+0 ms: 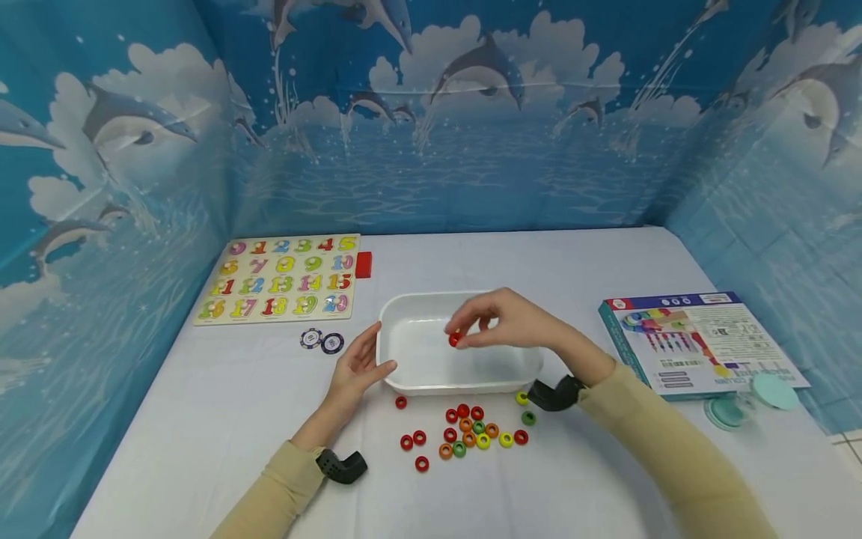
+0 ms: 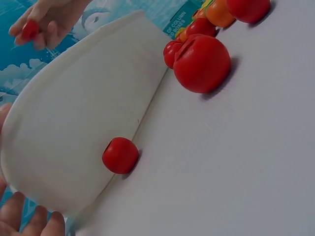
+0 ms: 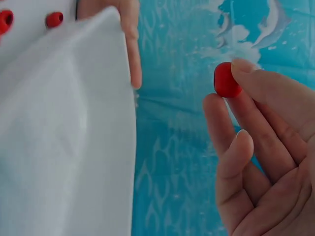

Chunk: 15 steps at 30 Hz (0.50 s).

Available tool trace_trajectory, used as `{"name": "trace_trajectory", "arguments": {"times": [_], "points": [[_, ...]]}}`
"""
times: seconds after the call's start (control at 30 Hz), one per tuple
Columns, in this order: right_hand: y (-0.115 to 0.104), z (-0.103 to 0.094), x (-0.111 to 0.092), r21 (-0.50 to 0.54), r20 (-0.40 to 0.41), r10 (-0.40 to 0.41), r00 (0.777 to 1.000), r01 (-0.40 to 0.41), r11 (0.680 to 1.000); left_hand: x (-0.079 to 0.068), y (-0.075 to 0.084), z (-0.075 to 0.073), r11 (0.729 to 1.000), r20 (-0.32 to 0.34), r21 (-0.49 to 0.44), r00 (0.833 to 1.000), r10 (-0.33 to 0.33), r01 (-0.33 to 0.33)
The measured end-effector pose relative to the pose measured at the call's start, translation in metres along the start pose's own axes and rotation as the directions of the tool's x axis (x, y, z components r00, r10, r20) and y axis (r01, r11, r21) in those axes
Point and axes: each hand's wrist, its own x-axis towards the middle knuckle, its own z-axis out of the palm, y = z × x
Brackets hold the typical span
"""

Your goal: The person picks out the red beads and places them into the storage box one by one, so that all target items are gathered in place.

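Note:
A red bead (image 1: 454, 339) is pinched between the thumb and fingertips of my right hand (image 1: 497, 320), held over a white rectangular tray (image 1: 420, 359). The right wrist view shows this bead (image 3: 226, 80) at the fingertips, its sides rounded. My left hand (image 1: 355, 368) holds the tray's left end, thumb at the near corner and fingers along the side. No beads show in the visible part of the tray; my right hand covers some of it. Just in front of the tray's near side, a single red bead (image 2: 120, 155) lies on the white cloth.
Several red, orange (image 1: 469, 439), yellow (image 1: 506, 440) and green beads (image 1: 528, 418) lie scattered before the tray. A number puzzle board (image 1: 289, 278) and two round chips (image 1: 322, 341) are at left. At right are a printed box (image 1: 700, 344) and a small jar (image 1: 727, 412) with a mint lid (image 1: 774, 391).

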Motion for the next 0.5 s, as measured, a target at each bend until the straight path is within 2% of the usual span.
{"name": "trace_trajectory", "arguments": {"times": [0.07, 0.13, 0.27, 0.37, 0.5], "points": [[-0.001, -0.001, 0.024, 0.037, 0.022, 0.034, 0.999, -0.035, 0.999, 0.000, 0.000, -0.001, 1.000, 0.003, 0.010, 1.000, -0.001, 0.001], [0.008, 0.002, 0.047, 0.068, 0.051, 0.047, 0.998, -0.051, 0.996, 0.000, -0.001, -0.002, 1.000, 0.005, 0.017, 1.000, -0.006, 0.006], [0.041, 0.017, 0.084, 0.102, 0.143, 0.078, 0.987, -0.093, 0.990, 0.001, -0.003, -0.003, 1.000, 0.006, 0.009, 1.000, -0.005, 0.005], [0.060, 0.030, 0.099, 0.058, 0.197, 0.126, 0.972, -0.140, 0.988, 0.002, -0.003, -0.002, 1.000, 0.011, -0.008, 1.000, 0.010, -0.010], [0.073, 0.044, 0.109, -0.030, 0.215, 0.185, 0.959, -0.182, 0.983, 0.002, -0.003, -0.002, 1.000, 0.020, -0.008, 1.000, 0.024, -0.024]]}}
